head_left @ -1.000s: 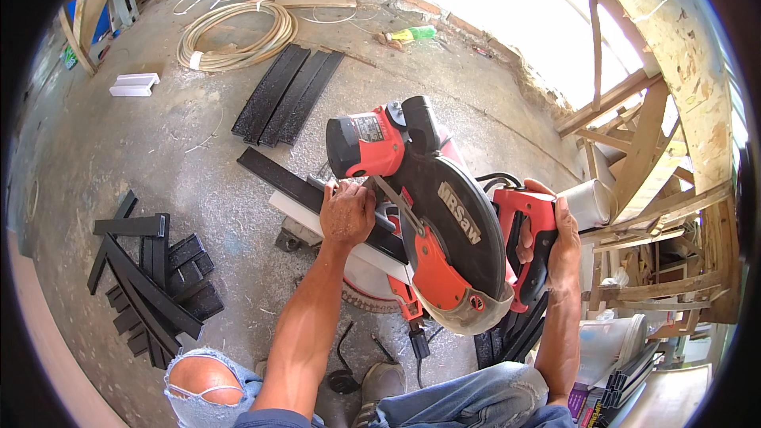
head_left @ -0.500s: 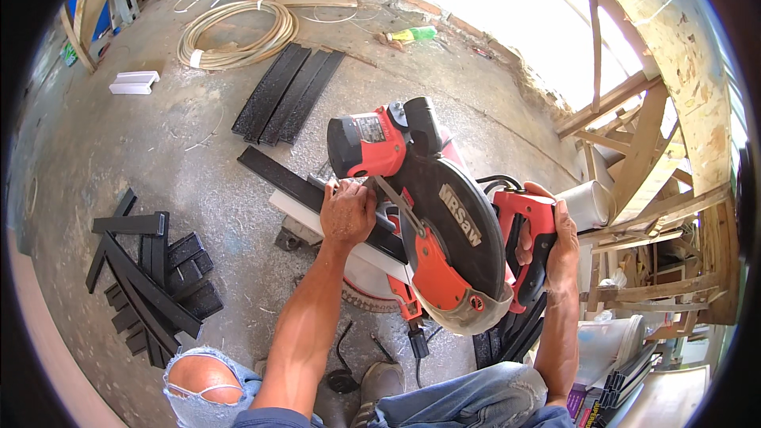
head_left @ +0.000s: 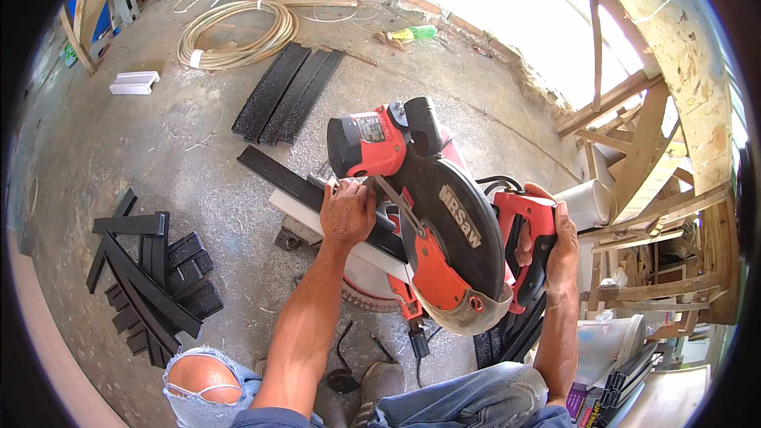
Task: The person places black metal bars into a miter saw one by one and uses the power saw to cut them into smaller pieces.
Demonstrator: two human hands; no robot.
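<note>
A red and black mitre saw [head_left: 432, 214] stands on the concrete floor in front of me. A long black strip [head_left: 277, 174] lies across its base against the white fence [head_left: 297, 210]. My left hand [head_left: 347, 212] presses down on that strip just left of the blade guard. My right hand [head_left: 559, 246] is wrapped around the saw's red handle [head_left: 527, 226] on the right. The blade itself is hidden under the black guard.
A pile of short black offcuts [head_left: 151, 277] lies at the left. Several long black strips [head_left: 289, 91] and a coil of pale hose [head_left: 238, 32] lie farther off. Wooden frames [head_left: 634, 150] and stacked material stand at the right. My knees are at the bottom.
</note>
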